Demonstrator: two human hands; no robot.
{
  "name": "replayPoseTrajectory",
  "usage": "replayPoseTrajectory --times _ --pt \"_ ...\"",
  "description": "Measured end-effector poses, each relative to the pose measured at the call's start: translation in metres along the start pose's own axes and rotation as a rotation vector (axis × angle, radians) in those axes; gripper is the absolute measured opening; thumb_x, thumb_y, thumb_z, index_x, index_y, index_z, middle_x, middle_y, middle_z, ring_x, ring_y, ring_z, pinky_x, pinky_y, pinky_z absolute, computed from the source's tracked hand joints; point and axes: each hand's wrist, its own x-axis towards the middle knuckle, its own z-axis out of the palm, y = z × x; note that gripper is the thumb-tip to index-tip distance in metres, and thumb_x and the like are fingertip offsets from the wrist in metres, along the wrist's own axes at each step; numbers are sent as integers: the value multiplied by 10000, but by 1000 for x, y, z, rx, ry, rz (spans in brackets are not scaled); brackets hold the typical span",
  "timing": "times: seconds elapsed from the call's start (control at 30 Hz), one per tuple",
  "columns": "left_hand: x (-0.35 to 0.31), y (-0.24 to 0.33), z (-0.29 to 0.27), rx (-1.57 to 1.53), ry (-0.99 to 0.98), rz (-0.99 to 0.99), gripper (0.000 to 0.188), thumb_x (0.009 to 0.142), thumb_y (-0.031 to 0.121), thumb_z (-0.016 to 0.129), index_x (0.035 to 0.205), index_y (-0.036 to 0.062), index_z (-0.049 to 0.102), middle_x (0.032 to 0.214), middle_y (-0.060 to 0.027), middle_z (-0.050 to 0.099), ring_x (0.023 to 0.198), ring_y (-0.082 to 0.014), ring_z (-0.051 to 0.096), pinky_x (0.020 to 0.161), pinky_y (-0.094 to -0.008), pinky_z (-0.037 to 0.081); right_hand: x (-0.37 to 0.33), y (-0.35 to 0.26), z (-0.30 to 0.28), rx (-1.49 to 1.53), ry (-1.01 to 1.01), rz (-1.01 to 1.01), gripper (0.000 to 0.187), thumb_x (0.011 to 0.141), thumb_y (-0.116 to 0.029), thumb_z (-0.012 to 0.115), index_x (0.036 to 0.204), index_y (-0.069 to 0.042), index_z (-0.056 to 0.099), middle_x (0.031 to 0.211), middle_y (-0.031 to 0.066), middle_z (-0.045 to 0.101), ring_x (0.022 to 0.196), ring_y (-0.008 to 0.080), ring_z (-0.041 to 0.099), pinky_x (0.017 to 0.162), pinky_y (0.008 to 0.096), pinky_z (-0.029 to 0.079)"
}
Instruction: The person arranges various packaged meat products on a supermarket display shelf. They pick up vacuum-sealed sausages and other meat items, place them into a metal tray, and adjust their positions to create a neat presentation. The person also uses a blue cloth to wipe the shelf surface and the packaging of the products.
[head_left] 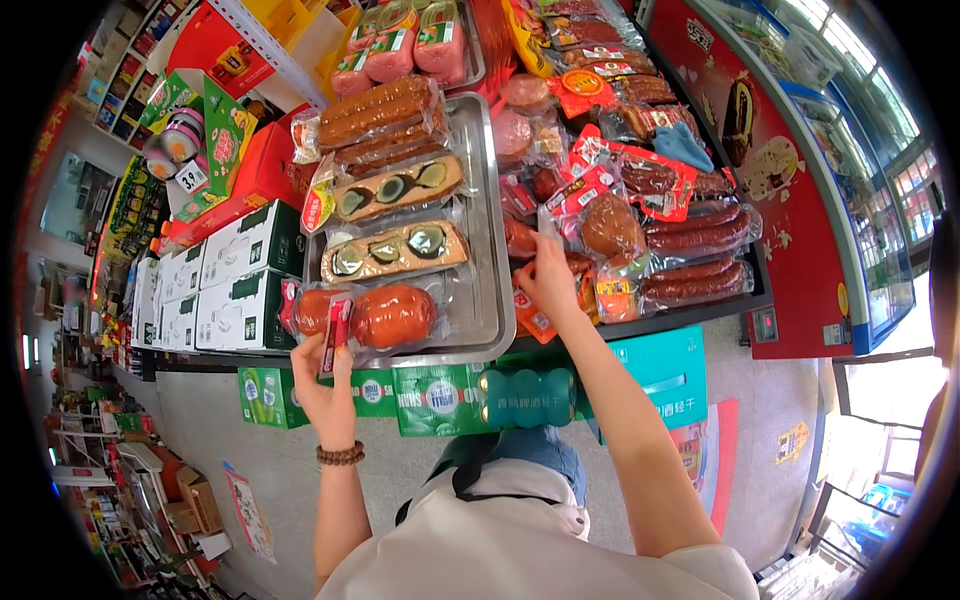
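- The left hand (325, 385) is gripping a small red stick-shaped packet (335, 335), fingers wrapped round its lower end, holding it upright at the near edge of the metal tray (492, 300)
- The packet is standing just in front of a clear pack of two round orange-red sausages (375, 315), which is lying at the tray's near-left corner
- A brown bead bracelet (341, 455) is sitting on the left wrist
- The right hand (548, 275) is reaching to the right of the tray, fingers partly curled on a clear-wrapped round brown meat piece (608, 228); whether it is actually clasping the wrap is hard to tell
- Further back on the tray, two sliced loaves with dark egg centres (395, 220) are lying side by side, with long brown sausages (380, 115) behind them
- Dark red sausage packs (695, 255) are lying just right of the right hand
- Green and white cartons (240, 270) are standing left of the tray, green boxes (440, 398) below it
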Motion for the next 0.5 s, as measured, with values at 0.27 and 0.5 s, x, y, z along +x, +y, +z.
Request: replayPoseTrajectory --times 0.27,0.5 --pt "-18 -1 -22 125 55 -51 323 844 137 663 1106 -3 534 975 -70 586 882 -133 538 811 -278 435 45 11 49 -422 -46 -41 736 571 -164 810 1210 -74 456 1058 85 531 987 278 531 824 392 441" --pt "-6 3 -17 -38 66 -75 275 825 83 675 1055 -11 556 937 -94 633 841 -134 581 767 -272 470 41 8 37 315 314 205 423 650 -213 758 904 34 525 794 178 578 708 290 540 677 406 454"
